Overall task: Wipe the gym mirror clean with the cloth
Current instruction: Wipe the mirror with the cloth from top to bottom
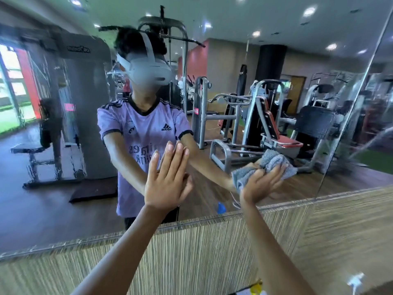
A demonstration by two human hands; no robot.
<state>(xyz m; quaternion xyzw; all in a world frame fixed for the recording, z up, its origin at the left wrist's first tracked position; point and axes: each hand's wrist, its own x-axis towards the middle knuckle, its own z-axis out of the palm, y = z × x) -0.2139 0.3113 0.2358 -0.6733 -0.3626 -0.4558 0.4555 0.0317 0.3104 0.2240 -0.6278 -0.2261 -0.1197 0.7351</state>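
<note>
Cloth (273,161): long axis across mirror (53,199), rising rightward.
Left hand (168,182): fingers (170,155) straight, flat on mirror.
Right hand (260,185): fingers (276,173) straight, pressing cloth.

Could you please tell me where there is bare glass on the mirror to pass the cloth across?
Bare glass lies left of the left hand, above both hands, and from the cloth under the right hand to the mirror seam. It is tight between the hands and below them, by the lower edge.
</note>
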